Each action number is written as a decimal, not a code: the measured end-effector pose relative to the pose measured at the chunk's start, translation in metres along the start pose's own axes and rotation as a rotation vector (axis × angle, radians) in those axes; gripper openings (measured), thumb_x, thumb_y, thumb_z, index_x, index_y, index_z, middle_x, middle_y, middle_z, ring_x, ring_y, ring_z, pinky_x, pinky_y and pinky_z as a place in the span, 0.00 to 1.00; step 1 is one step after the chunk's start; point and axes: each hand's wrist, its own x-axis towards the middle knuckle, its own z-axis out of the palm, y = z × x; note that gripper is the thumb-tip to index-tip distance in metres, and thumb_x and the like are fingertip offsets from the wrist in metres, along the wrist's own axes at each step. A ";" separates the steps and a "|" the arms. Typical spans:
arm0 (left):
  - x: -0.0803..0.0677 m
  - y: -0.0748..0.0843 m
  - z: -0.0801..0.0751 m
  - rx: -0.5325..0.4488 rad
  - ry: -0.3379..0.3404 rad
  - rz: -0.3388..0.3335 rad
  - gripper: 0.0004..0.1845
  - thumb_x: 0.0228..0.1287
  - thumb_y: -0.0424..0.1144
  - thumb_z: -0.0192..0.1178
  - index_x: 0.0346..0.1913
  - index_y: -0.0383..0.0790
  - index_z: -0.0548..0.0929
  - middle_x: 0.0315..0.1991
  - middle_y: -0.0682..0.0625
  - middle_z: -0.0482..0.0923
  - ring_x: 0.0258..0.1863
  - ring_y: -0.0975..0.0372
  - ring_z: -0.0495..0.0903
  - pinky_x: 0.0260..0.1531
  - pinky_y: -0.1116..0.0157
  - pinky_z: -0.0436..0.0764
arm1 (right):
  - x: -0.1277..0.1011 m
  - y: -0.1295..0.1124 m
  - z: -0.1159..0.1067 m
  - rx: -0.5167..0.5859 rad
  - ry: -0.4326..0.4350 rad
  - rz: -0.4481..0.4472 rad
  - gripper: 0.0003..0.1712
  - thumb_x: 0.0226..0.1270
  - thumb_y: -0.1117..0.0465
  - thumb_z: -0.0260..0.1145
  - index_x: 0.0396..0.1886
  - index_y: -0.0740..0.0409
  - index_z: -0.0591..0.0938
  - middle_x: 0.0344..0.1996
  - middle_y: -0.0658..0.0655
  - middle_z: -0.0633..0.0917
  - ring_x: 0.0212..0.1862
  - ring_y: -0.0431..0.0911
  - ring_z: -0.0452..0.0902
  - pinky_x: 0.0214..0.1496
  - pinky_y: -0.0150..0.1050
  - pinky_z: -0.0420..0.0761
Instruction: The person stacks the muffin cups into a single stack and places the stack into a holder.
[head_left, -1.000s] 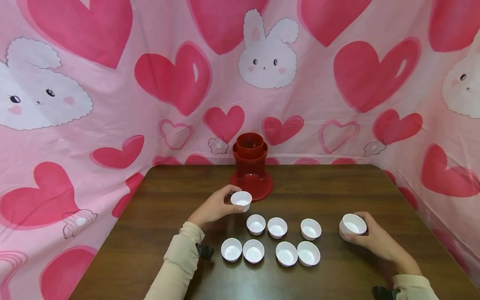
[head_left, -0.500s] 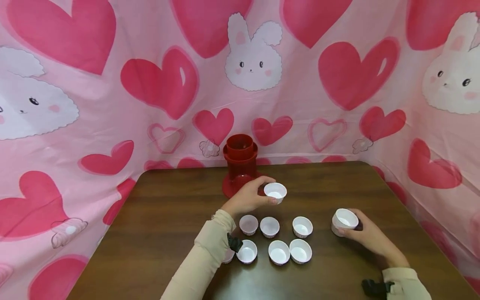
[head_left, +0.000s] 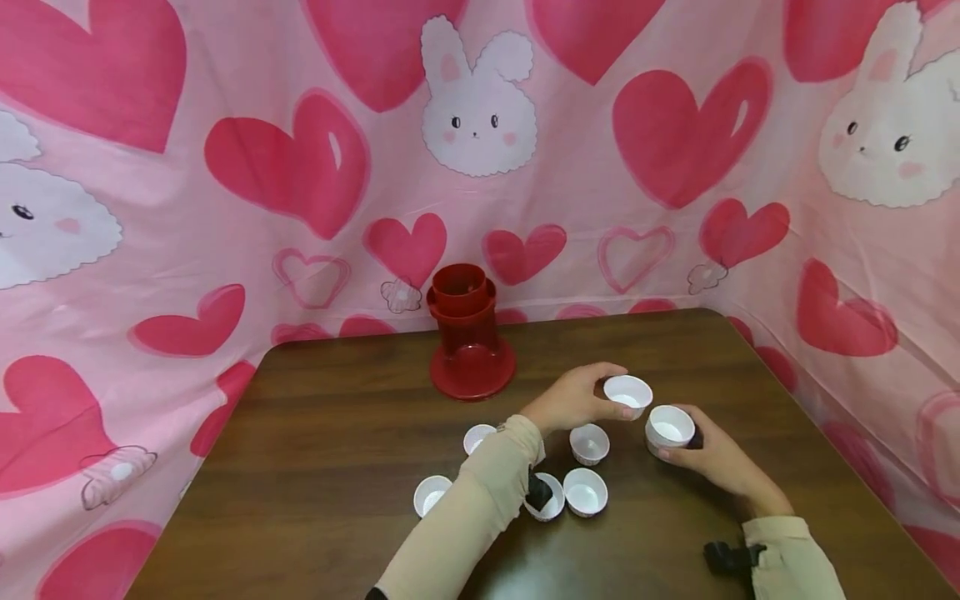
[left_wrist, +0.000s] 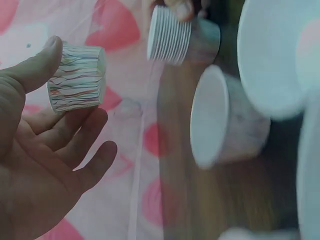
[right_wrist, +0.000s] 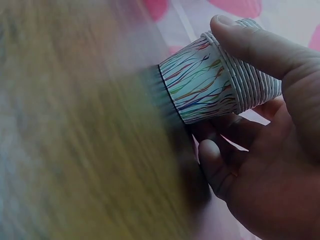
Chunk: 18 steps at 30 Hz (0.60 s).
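Your left hand (head_left: pixel 572 402) pinches a single paper cup (head_left: pixel 627 394) above the table (head_left: pixel 315 433), just beside the stack of cups (head_left: pixel 669 428) that your right hand (head_left: pixel 716 462) grips with curled fingers. Loose cups (head_left: pixel 588 443) sit below your left forearm.

Cups mid-table, dispenser behind them.

Your left hand (head_left: pixel 573 400) holds a small white paper cup (head_left: pixel 627 393) just left of the stack of white paper cups (head_left: pixel 669 428) in your right hand (head_left: pixel 716 461). Loose white paper cups (head_left: pixel 586 492) sit on the dark wooden table (head_left: pixel 330 442) in front of & left of both hands. Red plastic cup dispenser (head_left: pixel 469 337) stands behind, near the table's far edge.
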 end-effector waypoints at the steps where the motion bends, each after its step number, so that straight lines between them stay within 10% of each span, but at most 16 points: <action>1: 0.005 0.002 0.006 0.002 -0.010 0.003 0.33 0.57 0.44 0.77 0.65 0.43 0.78 0.50 0.58 0.80 0.47 0.69 0.76 0.50 0.72 0.73 | 0.000 0.000 0.000 -0.003 -0.003 0.002 0.40 0.60 0.61 0.77 0.66 0.68 0.67 0.54 0.65 0.77 0.51 0.43 0.73 0.51 0.37 0.74; 18: 0.035 0.013 0.050 0.110 -0.060 -0.033 0.32 0.56 0.46 0.77 0.63 0.48 0.79 0.52 0.61 0.80 0.49 0.72 0.75 0.52 0.73 0.71 | -0.002 0.000 0.000 0.080 -0.034 0.000 0.49 0.62 0.59 0.76 0.75 0.66 0.58 0.63 0.70 0.72 0.61 0.62 0.68 0.60 0.61 0.69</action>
